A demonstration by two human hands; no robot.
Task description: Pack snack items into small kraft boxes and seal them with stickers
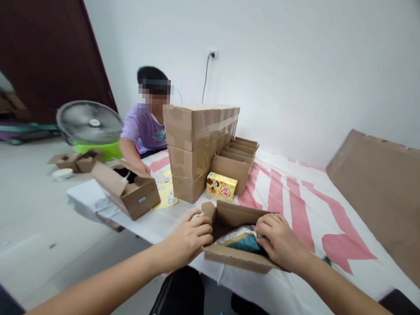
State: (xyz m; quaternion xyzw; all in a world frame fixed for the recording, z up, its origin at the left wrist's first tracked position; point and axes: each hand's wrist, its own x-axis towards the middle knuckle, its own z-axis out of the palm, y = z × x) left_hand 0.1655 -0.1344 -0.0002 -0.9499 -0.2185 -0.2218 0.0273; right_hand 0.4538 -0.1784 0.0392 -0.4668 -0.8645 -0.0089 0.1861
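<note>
An open cardboard box sits at the near edge of the table, its flaps raised. Inside lies a teal and white plastic packet. My left hand is closed on the box's left flap and edge. At the opposite end, my right hand curls over the right side, its fingertips reaching inside beside the packet. Whether those fingertips also pinch the packet is hidden. Just behind the box stands a small yellow printed carton.
Taped cardboard boxes are stacked beyond, next to a row of open-topped boxes. Another open box sits left. A person in a purple shirt is across the table. A fan and cardboard sheet flank the table.
</note>
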